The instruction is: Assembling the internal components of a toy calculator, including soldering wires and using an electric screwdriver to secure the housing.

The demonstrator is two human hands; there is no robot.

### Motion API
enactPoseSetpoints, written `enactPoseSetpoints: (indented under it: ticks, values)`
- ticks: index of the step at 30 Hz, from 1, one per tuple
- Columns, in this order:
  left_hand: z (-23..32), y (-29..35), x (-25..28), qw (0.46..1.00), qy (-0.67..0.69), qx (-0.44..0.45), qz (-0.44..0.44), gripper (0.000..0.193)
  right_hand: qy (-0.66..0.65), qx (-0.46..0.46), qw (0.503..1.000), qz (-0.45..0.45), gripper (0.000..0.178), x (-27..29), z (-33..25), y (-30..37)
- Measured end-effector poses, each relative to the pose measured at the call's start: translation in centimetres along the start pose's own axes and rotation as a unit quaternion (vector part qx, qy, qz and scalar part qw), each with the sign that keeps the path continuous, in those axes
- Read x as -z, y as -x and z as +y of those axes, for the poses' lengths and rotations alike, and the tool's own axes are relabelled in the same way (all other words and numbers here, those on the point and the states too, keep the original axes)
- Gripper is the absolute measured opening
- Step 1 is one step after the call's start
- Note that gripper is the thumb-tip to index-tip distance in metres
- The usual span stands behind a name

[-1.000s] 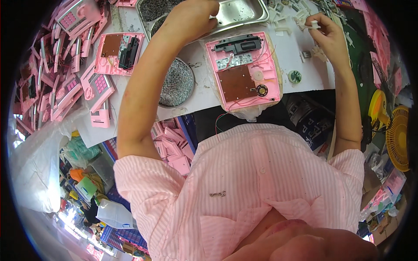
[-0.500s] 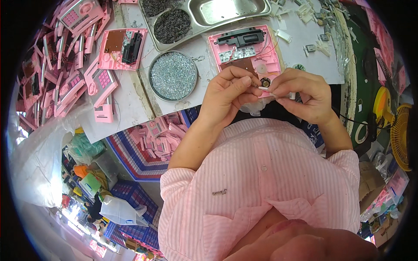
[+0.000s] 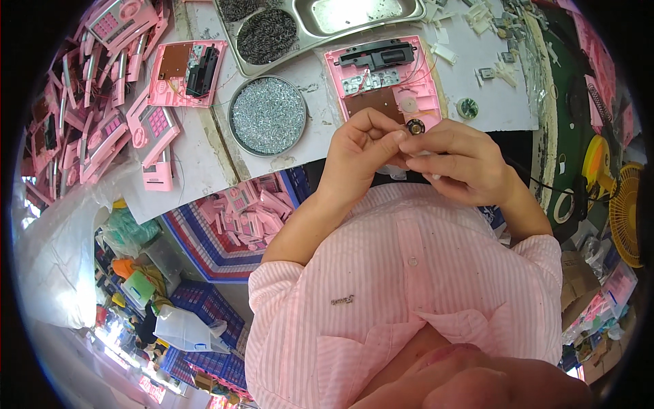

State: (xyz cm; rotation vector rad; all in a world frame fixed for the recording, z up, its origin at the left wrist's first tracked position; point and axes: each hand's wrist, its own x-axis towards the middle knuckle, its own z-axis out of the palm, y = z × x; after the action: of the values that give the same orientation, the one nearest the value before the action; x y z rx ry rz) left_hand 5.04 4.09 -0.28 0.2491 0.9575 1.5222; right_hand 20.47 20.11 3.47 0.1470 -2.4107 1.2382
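Note:
Over the near edge of the worktable, my left hand point(image 3: 364, 150) and my right hand point(image 3: 463, 160) meet with their fingertips pinched together. Whatever they grip is mostly hidden by the fingers. A small dark round part point(image 3: 415, 127) with a light centre shows right at the fingertips; whether it is held or rests on the housing behind, I cannot tell. Just beyond lies an open pink plastic housing point(image 3: 426, 85) with a black module point(image 3: 378, 57), a brown board point(image 3: 373, 101), thin wires and a pale round wheel point(image 3: 409, 104). A bit of white shows under my right fingers.
A round dish of small silvery pieces point(image 3: 268, 116) stands left of the housing. Behind it is a metal tray point(image 3: 320, 42) with dark screws. Another open housing point(image 3: 185, 73) and piled pink cases point(image 3: 95, 129) lie left. A green round part point(image 3: 467, 108) and white pieces point(image 3: 484, 20) lie right.
My right hand has shifted slightly down and closer to the left one, its fingers curling further. The white piece seen between the fingertips is now mostly covered. More of the green round part shows.

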Motion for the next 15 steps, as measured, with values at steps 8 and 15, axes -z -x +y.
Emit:
enactPoseSetpoints:
  ticks: [8,15]
  values:
    - [0.4,1.1,-1.8,0.996,-0.059,-0.035,-0.049,0.016,0.005,-0.191,0.981,0.017,0.031,2.4,-0.6,3.5]
    - [0.9,-1.8,-1.5,0.720,-0.631,-0.288,-0.004,0.042,-0.223,-0.320,0.913,0.122,0.026,3.1,3.7,3.6]
